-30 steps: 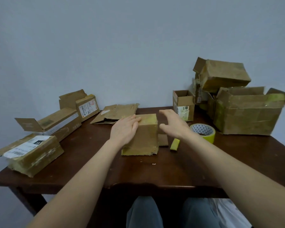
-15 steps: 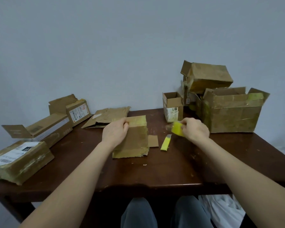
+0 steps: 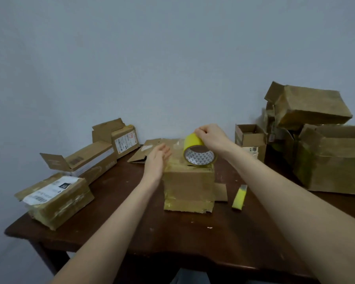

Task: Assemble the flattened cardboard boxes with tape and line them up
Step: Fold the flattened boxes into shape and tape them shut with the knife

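Observation:
A small taped cardboard box (image 3: 189, 185) stands in the middle of the dark wooden table (image 3: 172, 238). My right hand (image 3: 210, 137) grips a yellow tape roll (image 3: 197, 149) from above, its lower edge on the box's top. My left hand (image 3: 158, 158) is at the box's upper left side with straight fingers. A flattened cardboard box (image 3: 152, 149) lies behind the box.
Three taped boxes sit along the left: (image 3: 55, 199), (image 3: 84, 162), (image 3: 121, 138). A small open box (image 3: 250, 140), a large open box (image 3: 334, 158) and a box stacked above it (image 3: 307, 107) stand at right. A yellow utility knife (image 3: 239, 197) and a cardboard scrap (image 3: 221, 192) lie beside the central box.
My right hand picked up the tape roll from the table's right and carried it onto the box's top. My left hand's fingers slid off the box's top to its left side.

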Demonstrator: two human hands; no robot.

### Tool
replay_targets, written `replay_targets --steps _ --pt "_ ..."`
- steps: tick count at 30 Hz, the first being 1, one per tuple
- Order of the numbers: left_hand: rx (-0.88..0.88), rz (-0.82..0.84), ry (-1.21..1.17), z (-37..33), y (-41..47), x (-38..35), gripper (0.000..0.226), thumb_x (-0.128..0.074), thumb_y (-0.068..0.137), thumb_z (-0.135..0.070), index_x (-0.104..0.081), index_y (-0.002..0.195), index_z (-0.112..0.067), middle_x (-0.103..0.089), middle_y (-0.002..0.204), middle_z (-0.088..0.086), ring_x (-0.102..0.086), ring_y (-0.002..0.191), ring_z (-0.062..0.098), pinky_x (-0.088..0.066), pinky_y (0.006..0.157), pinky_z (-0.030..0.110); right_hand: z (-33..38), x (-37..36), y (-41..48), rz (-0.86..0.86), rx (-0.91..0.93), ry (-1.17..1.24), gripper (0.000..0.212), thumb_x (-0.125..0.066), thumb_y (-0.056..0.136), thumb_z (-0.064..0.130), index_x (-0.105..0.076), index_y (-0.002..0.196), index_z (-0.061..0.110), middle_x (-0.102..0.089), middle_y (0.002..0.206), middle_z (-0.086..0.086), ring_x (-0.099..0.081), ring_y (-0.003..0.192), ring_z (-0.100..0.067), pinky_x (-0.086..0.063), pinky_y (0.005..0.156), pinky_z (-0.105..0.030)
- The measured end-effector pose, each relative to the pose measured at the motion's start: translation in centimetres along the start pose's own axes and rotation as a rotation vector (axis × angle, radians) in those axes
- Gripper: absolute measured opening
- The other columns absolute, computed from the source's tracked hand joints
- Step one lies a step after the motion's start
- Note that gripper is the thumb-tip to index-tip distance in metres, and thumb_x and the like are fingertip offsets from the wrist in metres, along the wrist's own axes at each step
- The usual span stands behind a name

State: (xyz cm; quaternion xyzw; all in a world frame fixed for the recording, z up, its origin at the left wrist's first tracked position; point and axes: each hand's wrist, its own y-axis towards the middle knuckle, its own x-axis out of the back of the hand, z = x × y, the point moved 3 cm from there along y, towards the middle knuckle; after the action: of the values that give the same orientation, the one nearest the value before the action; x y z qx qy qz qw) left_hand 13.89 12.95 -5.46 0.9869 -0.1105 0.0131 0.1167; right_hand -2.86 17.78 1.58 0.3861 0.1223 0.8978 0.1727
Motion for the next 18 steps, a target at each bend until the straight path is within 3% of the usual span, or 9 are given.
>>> replay_targets --steps 2,5,8,10,11,13,15,18 --pt "0.123 -0.047 -0.150 -0.8 0.5 0.3 0.040 -0.037 0.100 -0.018 -0.043 0.137 -0.002 -0.054 0.132 0.015 -0.056 0.119 0.024 -0.044 0.104 0.036 -0.2 -0.5 0.6 0.029 0.002 -0.002 0.048 -0.045 0.101 0.022 -0.028 0.056 0.018 -0.026 0.054 0.001 -0.027 0.051 -0.014 -0.021 0.050 -0.030" --pt "0.143 0.002 -0.024 -2.5 0.7 -0.4 0.042 -0.051 0.094 -0.043 -0.060 0.111 -0.006 -0.065 0.101 0.009 -0.064 0.093 0.018 -0.054 0.078 0.031 -0.2 -0.8 1.1 0.041 0.012 -0.012 0.047 -0.046 0.100 0.023 -0.028 0.057 0.018 -0.027 0.054 0.001 -0.027 0.050 -0.014 -0.023 0.051 -0.030" --pt "0.072 0.015 0.113 -2.9 1.0 -1.2 0.030 -0.068 0.086 -0.036 -0.066 0.075 -0.008 -0.062 0.067 0.003 -0.056 0.063 0.012 -0.046 0.052 0.021 -0.1 -1.3 1.1 0.054 0.007 0.003 0.045 -0.047 0.100 0.026 -0.037 0.057 0.016 -0.034 0.055 0.001 -0.033 0.052 -0.014 -0.027 0.053 -0.031" --pt "0.066 -0.036 0.086 -2.4 1.4 -1.3 0.030 -0.070 0.085 -0.027 -0.063 0.063 -0.008 -0.056 0.057 0.002 -0.050 0.054 0.011 -0.042 0.049 0.020 -0.4 -1.3 0.8 0.103 0.017 0.081 0.031 -0.051 0.098 0.034 -0.058 0.073 0.015 -0.052 0.069 0.000 -0.049 0.065 -0.013 -0.039 0.064 -0.029" --pt "0.078 -0.064 0.060 -2.1 1.4 -1.2 0.031 -0.068 0.087 -0.025 -0.062 0.062 -0.008 -0.055 0.055 0.001 -0.050 0.052 0.011 -0.041 0.049 0.021 -0.7 -1.3 0.6 0.154 0.025 0.114 0.024 -0.056 0.095 0.038 -0.066 0.095 0.016 -0.060 0.087 0.001 -0.055 0.081 -0.013 -0.045 0.075 -0.028" --pt "0.082 -0.117 0.093 -1.8 1.5 -0.7 0.031 -0.064 0.091 -0.024 -0.061 0.064 -0.009 -0.056 0.055 0.001 -0.052 0.049 0.008 -0.041 0.047 0.020 -1.5 -1.0 0.0 0.224 0.044 0.098 0.048 -0.069 0.086 0.038 -0.055 0.128 0.018 -0.054 0.114 0.004 -0.053 0.104 -0.013 -0.043 0.086 -0.026" --pt "0.068 -0.151 0.142 -1.6 1.5 -0.2 0.030 -0.061 0.092 -0.023 -0.062 0.066 -0.008 -0.057 0.055 0.000 -0.050 0.046 0.007 -0.040 0.047 0.021 -2.7 -0.9 -0.1 0.210 0.011 0.152 0.058 -0.079 0.077 0.030 -0.049 0.127 0.021 -0.053 0.116 0.001 -0.053 0.106 -0.016 -0.044 0.082 -0.026" --pt "0.071 -0.177 0.132 -1.5 1.8 0.1 0.029 -0.060 0.093 -0.021 -0.062 0.068 -0.006 -0.057 0.056 0.001 -0.049 0.047 0.011 -0.040 0.047 0.024 -3.5 -0.9 -0.2 0.164 -0.011 0.266 0.048 -0.082 0.073 0.027 -0.051 0.109 0.024 -0.058 0.104 -0.001 -0.058 0.094 -0.016 -0.050 0.078 -0.029"
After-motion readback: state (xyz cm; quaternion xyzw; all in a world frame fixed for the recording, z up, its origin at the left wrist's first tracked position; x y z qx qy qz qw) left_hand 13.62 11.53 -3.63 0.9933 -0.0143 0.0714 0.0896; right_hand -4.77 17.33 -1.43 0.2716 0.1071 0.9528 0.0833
